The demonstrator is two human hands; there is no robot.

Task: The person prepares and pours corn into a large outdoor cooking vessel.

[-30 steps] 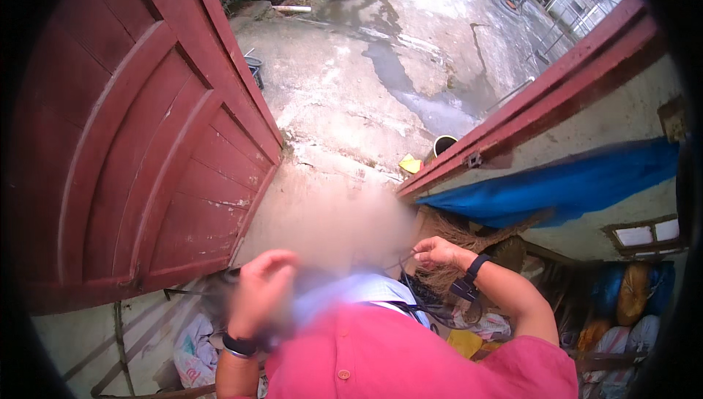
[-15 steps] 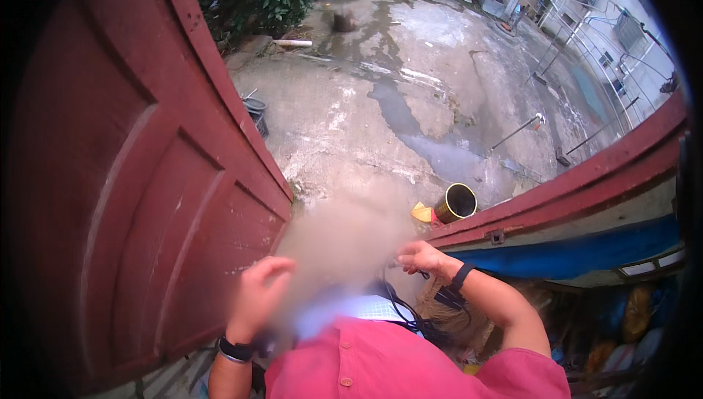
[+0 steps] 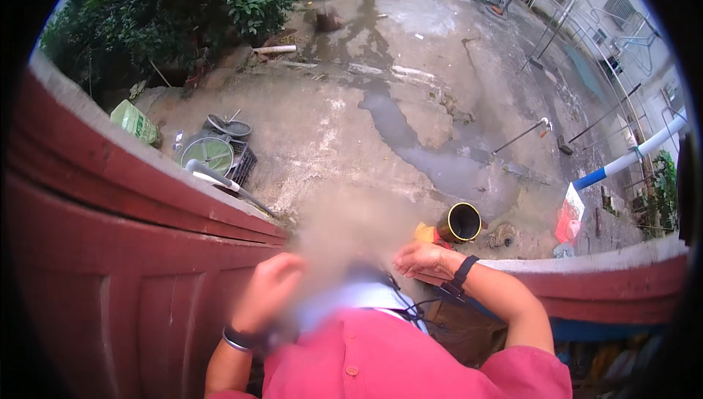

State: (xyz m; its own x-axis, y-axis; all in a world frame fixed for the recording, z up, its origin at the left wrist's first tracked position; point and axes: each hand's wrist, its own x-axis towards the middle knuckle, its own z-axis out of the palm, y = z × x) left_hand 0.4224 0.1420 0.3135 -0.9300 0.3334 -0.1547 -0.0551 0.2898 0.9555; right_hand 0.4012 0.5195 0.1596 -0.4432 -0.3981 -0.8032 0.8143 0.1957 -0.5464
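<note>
Both of my hands are held in front of my pink shirt point(image 3: 366, 359), at a doorway. My left hand point(image 3: 269, 289), with a dark band and a silver bracelet at the wrist, is beside the red door; a blurred patch smears its fingertips. My right hand point(image 3: 425, 258), with a black wristband point(image 3: 463, 271), has its fingers curled together; whatever they hold is hidden. Just below those fingers, a black cord point(image 3: 410, 310) hangs along a white, grid-patterned thing point(image 3: 370, 296) at my waist, partly blurred.
Red door panels point(image 3: 161, 282) stand at left, a red frame edge point(image 3: 608, 282) at right. Outside, a black bucket with a yellow rim point(image 3: 463, 223) stands ahead on wet concrete. Crates and basins point(image 3: 220, 154) lie left, below bushes point(image 3: 183, 11). Metal poles point(image 3: 520, 135) are at right.
My view has moved forward through the doorway, so more of the yard shows on both sides. My hands stay at about the same height before me.
</note>
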